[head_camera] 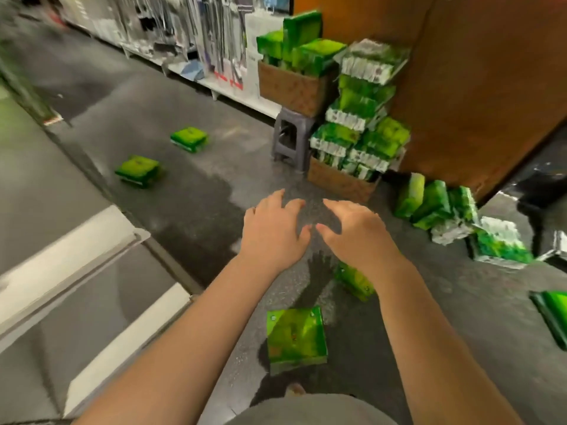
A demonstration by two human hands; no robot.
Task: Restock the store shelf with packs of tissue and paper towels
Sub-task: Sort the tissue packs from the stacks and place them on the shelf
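Note:
Green tissue packs lie scattered on the dark floor. One pack lies flat just below my forearms, and a second shows partly under my right wrist. My left hand and my right hand hover side by side above the floor, fingers spread, holding nothing. Two more packs lie further off to the left. The grey shelf with white edges runs along my left.
A wicker basket of green packs stands on a grey plastic stool. A second basket on the floor holds a tall pile of packs. More packs lean by an orange-brown wall. Another pack is at the right edge.

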